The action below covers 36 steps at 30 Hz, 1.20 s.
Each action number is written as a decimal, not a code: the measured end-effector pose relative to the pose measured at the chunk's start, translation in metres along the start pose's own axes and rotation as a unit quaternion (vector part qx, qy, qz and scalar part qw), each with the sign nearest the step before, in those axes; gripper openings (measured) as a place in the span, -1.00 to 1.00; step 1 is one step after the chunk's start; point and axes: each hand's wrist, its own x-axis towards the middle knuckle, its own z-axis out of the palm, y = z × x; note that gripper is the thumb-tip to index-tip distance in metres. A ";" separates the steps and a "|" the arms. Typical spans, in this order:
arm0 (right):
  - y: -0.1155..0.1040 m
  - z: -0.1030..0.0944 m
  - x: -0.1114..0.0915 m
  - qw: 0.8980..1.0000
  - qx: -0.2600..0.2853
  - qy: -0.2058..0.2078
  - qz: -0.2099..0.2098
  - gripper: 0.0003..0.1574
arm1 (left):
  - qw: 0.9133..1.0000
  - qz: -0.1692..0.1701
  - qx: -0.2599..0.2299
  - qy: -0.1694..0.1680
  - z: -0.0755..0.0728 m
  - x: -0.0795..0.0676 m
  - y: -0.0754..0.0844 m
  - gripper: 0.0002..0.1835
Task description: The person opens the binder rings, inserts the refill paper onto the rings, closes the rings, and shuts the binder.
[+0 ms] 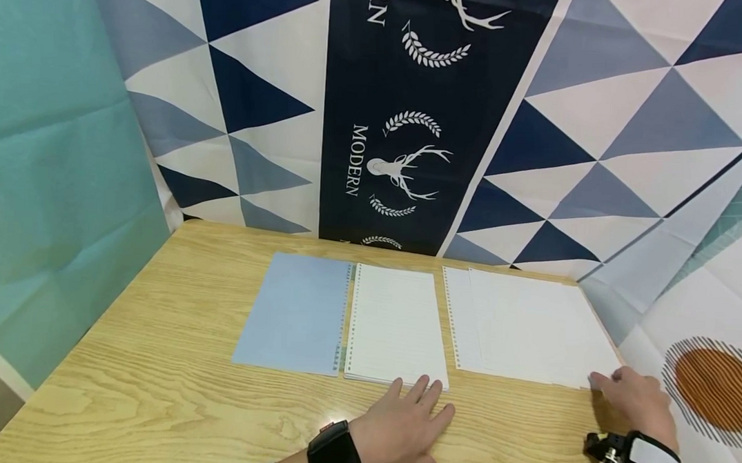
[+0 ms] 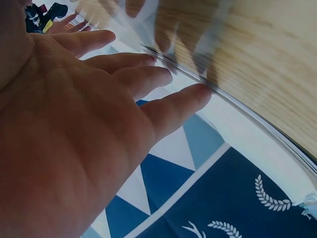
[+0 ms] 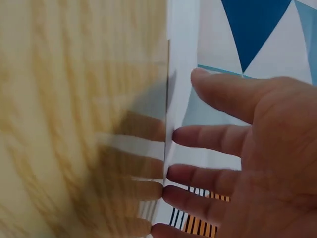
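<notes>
My left hand (image 1: 402, 426) lies with straight, spread fingers at the near edge of a white lined stack of punched pages (image 1: 398, 322). In the left wrist view the fingertips of the left hand (image 2: 99, 114) meet the stack's thin edge (image 2: 257, 119). A blue spiral-edged cover (image 1: 296, 311) lies to the left of the pages. Over on the right, my right hand (image 1: 640, 402) touches the near right corner of some loose white sheets (image 1: 534, 328). Its fingers (image 3: 208, 178) are extended in the right wrist view, the thumb apart from them, and nothing is gripped.
A wood-grain table (image 1: 172, 382) carries all the paper. Behind it hangs a patterned cloth (image 1: 264, 109) with triangles and a dark deer-print band. A teal cloth (image 1: 57, 156) borders the left side, and a white cloth with an orange circle (image 1: 719, 385) borders the right.
</notes>
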 end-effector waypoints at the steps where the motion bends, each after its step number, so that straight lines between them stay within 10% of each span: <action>1: 0.000 0.002 -0.001 1.000 0.003 0.016 0.006 -0.07 | 1.000 0.002 0.004 0.001 0.000 -0.001 0.000 -0.12; 7: -0.004 0.011 -0.005 0.995 0.003 0.097 0.036 -0.39 | 1.000 0.001 0.010 -0.004 0.000 -0.001 0.001 -0.13; 16: -0.008 0.010 -0.007 0.992 0.037 0.099 0.072 -0.31 | 1.000 -0.005 0.003 -0.013 0.000 0.000 0.002 -0.13; 36: -0.007 0.018 0.001 0.961 0.196 0.086 0.174 0.34 | 1.000 -0.004 0.002 -0.008 -0.001 -0.001 0.001 -0.16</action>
